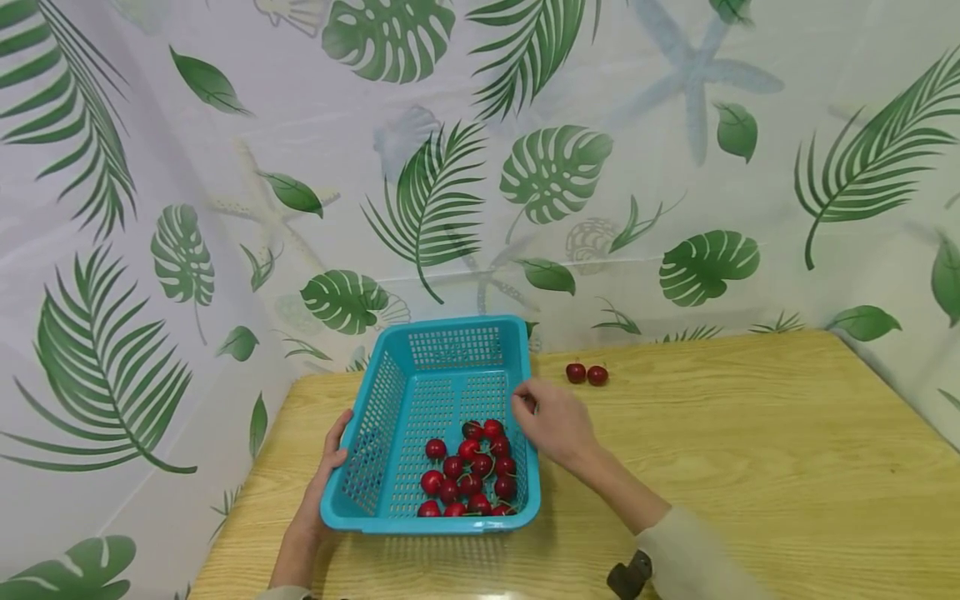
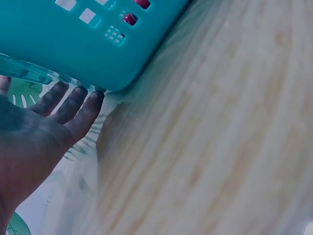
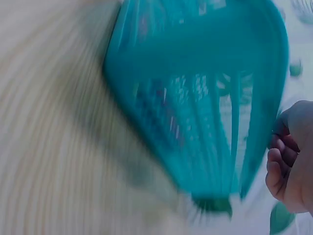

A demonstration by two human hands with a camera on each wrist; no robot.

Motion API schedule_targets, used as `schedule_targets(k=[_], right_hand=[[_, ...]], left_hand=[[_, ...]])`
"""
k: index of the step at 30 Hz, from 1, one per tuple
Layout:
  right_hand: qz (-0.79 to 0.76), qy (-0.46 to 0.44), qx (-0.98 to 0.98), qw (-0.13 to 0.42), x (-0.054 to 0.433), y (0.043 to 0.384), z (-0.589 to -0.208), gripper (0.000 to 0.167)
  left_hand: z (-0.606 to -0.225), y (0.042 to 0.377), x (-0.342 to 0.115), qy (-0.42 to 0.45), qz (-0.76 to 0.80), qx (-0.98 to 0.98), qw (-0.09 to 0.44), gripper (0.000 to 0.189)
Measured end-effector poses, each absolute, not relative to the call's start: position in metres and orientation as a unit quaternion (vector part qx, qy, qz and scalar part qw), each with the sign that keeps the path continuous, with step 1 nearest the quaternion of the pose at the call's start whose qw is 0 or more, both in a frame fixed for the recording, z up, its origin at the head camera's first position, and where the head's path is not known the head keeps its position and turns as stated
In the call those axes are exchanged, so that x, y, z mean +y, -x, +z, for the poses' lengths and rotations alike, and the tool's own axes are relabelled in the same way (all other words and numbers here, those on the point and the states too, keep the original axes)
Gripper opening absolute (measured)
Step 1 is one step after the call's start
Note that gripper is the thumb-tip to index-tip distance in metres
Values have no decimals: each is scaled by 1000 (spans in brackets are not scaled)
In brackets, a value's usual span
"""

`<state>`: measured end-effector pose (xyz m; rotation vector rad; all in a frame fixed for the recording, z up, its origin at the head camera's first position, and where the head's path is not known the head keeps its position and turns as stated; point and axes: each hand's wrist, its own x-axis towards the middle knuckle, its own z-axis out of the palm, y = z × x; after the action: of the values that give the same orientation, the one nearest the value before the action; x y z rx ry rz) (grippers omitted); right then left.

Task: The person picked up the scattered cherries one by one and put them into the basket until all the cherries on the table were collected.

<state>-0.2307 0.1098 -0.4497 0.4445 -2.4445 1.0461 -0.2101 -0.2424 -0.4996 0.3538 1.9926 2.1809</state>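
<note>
A blue plastic basket [image 1: 457,392] with perforated walls holds several dark red cherries [image 1: 470,484], gathered toward its near right corner. My left hand [image 1: 327,457] is at the basket's left side. In the left wrist view its fingers [image 2: 84,115] are fairly straight, with the tips against the basket's edge. My right hand [image 1: 558,423] is by the basket's right rim with curled fingers, and a bit of a dark red cherry [image 1: 531,404] shows between them. In the right wrist view the hand [image 3: 293,156] is beside the blurred basket, its fingers bent inward.
Two cherries [image 1: 587,374] lie on the wooden table [image 1: 735,450], behind my right hand. A white cloth [image 1: 637,292] with a leaf and starfish print hangs along the table's back and left edges.
</note>
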Motion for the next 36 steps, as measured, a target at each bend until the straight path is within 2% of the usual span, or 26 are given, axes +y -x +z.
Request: schedule_targets(k=[8, 13, 21, 28, 36], right_hand=[[322, -76, -931, 156, 200, 248, -477, 20], [290, -58, -948, 117, 235, 257, -489, 24], [245, -91, -961, 92, 251, 274, -500, 30], [182, -122, -974, 52, 251, 296, -503, 24], [155, -175, -972, 26, 250, 313, -503, 26]], left_hand=[[-497, 219, -235, -107, 746, 654, 67, 57], [-497, 218, -235, -113, 743, 657, 58, 58], [-499, 218, -235, -116, 741, 658, 63, 57], [-500, 219, -235, -111, 741, 661, 53, 57], [-501, 220, -233, -104, 745, 657, 50, 61]])
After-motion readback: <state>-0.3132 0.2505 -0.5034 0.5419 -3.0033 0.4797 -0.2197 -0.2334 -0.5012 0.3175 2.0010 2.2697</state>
